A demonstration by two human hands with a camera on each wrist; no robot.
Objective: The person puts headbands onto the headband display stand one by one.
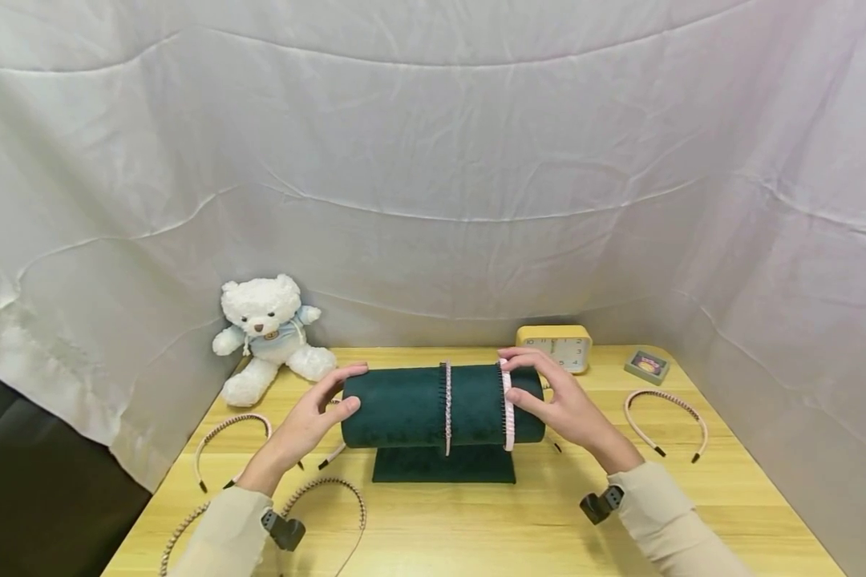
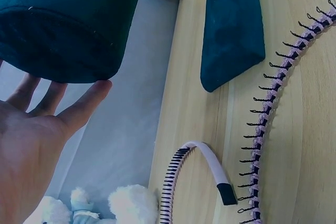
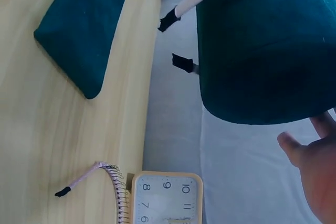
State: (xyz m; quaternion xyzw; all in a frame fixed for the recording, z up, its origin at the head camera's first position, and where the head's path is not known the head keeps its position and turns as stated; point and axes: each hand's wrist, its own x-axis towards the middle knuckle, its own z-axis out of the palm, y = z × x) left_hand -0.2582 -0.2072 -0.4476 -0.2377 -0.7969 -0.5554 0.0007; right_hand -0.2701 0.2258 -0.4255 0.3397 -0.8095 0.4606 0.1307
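Observation:
A dark green velvet roll stand (image 1: 397,405) stands mid-table. Two headbands are on the roll: a thin beaded headband (image 1: 448,409) near its middle and a pale pink headband (image 1: 508,417) toward its right end. My left hand (image 1: 310,417) touches the roll's left end with spread fingers, seen at the rim in the left wrist view. Over the right end is my right hand (image 1: 566,405), its fingertips near the pink headband. In the right wrist view the thumb (image 3: 287,142) stands apart from the roll, and the other fingertips are hidden.
Headbands lie at left (image 1: 234,421), front left (image 1: 328,482) and right (image 1: 667,394); others are partly hidden behind the stand. A white teddy bear (image 1: 267,340) sits back left. A yellow clock (image 1: 554,332) and a small box (image 1: 647,366) stand back right.

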